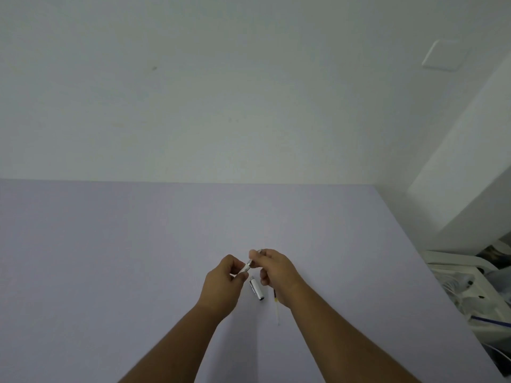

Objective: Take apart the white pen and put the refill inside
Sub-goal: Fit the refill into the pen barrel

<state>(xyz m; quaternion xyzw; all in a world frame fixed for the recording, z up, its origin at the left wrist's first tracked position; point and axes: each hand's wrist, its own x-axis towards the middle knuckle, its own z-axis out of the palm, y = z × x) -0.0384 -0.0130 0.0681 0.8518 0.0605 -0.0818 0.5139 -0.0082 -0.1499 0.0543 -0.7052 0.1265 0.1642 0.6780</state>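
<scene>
Both hands hold the white pen body point(248, 265) just above the pale purple table point(110, 258). My left hand point(224, 280) pinches its lower end and my right hand point(272, 269) grips its upper end, the metal tip poking out past the fingers. Between my wrists the white pen cap point(257, 289) with its silver clip lies on the table. A thin refill point(277, 308), dark at the top and pale below, lies on the table beside my right wrist, partly hidden by it.
A white wall point(221, 92) rises behind the table's far edge. Past the table's right edge sits a clutter of white items and cables point(464, 286). A white box-like structure point(470, 175) stands at the right.
</scene>
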